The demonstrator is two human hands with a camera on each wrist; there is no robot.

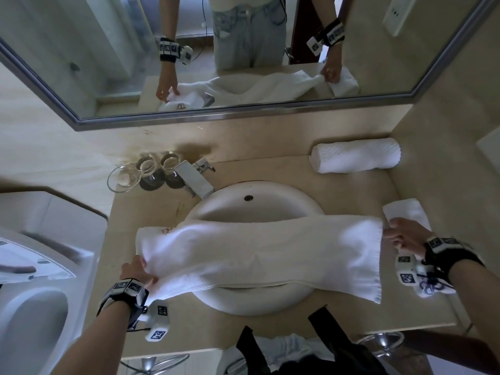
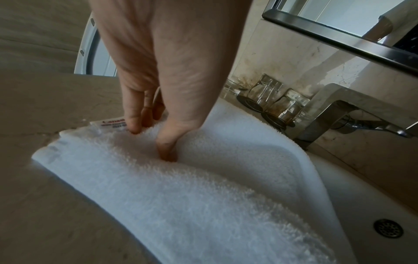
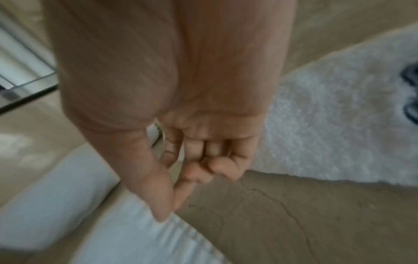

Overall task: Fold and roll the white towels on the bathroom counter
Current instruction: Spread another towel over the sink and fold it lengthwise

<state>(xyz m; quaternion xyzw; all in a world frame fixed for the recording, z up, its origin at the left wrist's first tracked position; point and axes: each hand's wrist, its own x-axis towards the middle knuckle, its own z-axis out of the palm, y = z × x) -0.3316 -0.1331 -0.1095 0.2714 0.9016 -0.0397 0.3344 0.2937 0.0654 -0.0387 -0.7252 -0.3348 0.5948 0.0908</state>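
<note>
A white towel (image 1: 270, 253), folded into a long band, lies stretched across the sink (image 1: 238, 209). My left hand (image 1: 138, 269) grips its left end. In the left wrist view the thumb of the left hand (image 2: 151, 142) digs into the towel (image 2: 181, 196) while the fingers (image 2: 135, 128) press the edge beside a label. My right hand (image 1: 392, 234) holds the right end; in the blurred right wrist view the right hand (image 3: 167, 212) pinches the hem of the towel (image 3: 126, 237) between thumb and forefinger. A rolled towel (image 1: 355, 155) lies at the back right.
A flat white towel (image 1: 405, 209) with blue embroidery lies on the counter (image 1: 338, 185) under my right wrist. The faucet (image 1: 193, 180), two upturned glasses (image 1: 146, 165) and a glass bowl (image 1: 123, 178) stand back left. A toilet (image 1: 32, 307) is at the left.
</note>
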